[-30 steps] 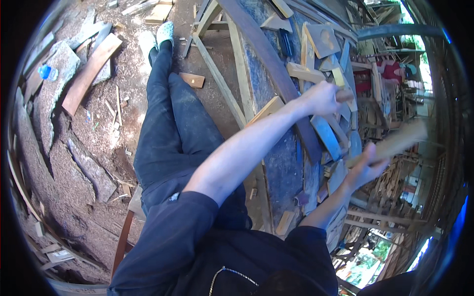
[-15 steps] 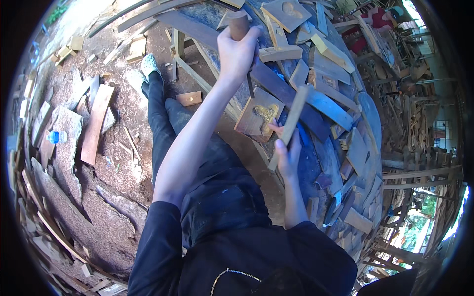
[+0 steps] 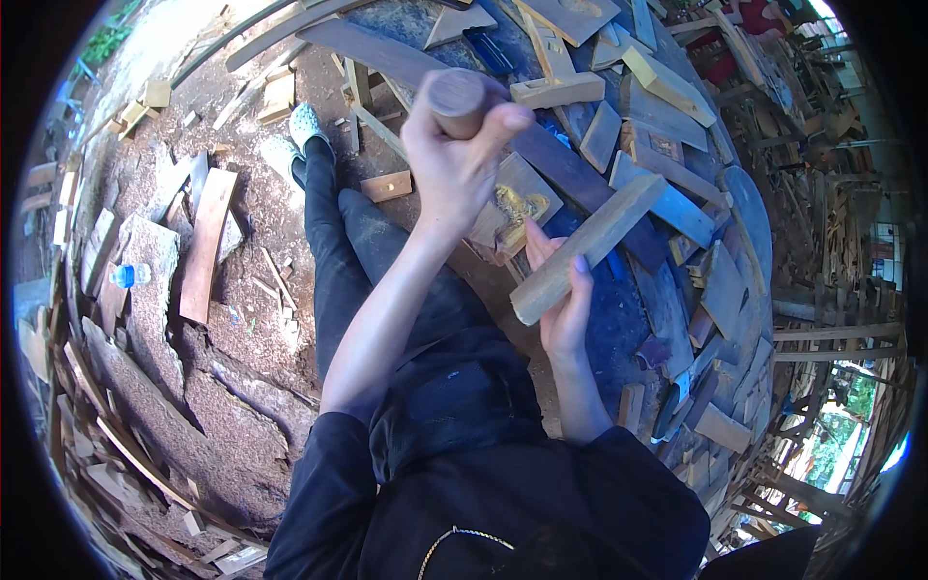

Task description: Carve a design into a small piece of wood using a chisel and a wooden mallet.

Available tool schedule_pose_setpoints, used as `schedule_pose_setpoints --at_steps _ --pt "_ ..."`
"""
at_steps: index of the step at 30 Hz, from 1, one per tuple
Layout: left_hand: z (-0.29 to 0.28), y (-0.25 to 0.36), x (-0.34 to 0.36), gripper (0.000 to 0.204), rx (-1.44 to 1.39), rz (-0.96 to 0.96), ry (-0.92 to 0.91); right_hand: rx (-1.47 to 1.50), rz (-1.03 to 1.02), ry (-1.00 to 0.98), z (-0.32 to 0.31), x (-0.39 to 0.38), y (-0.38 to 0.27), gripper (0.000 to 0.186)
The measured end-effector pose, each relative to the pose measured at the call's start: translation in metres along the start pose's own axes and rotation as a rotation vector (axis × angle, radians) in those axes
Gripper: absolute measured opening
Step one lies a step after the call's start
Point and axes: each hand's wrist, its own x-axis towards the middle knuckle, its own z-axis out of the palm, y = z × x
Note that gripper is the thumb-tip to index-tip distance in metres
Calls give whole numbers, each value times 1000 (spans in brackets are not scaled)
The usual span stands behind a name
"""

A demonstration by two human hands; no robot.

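Note:
My left hand point(image 3: 454, 179) is closed around the round wooden handle point(image 3: 454, 97) of a tool, its end facing up toward me; the rest is hidden. Lower right, my right hand point(image 3: 561, 309) grips a long squared wooden bar point(image 3: 619, 217), held diagonally with the thumb over it. Behind both hands a square wooden block point(image 3: 536, 188) with a carved, yellowish hollow lies at the edge of the work surface point(image 3: 599, 367), partly covered by my left hand and the bar.
Wooden offcuts point(image 3: 667, 87) and a long dark plank point(image 3: 551, 164) crowd the work surface. My outstretched legs point(image 3: 338, 251) lie left of it. On the ground are bark slabs point(image 3: 155, 309) and a plastic bottle point(image 3: 129, 276). A person in red point(image 3: 759, 19) is at upper right among stacked timber.
My left hand has tilted the handle toward me, hiding the dark shaft seen below it earlier. The bar has turned from near upright to diagonal. The view has swung since the earliest frame.

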Motion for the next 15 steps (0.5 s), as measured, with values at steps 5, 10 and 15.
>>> schedule_pose_setpoints --at_steps 5,10,15 --pt "-12 1 2 55 -166 29 -40 -350 -152 -77 -24 23 -3 48" --pt "-11 4 1 57 -58 53 19 -656 -204 -160 -42 36 -1 62" --pt "-11 4 1 65 -97 13 72 -444 -65 -111 -27 18 -2 63"
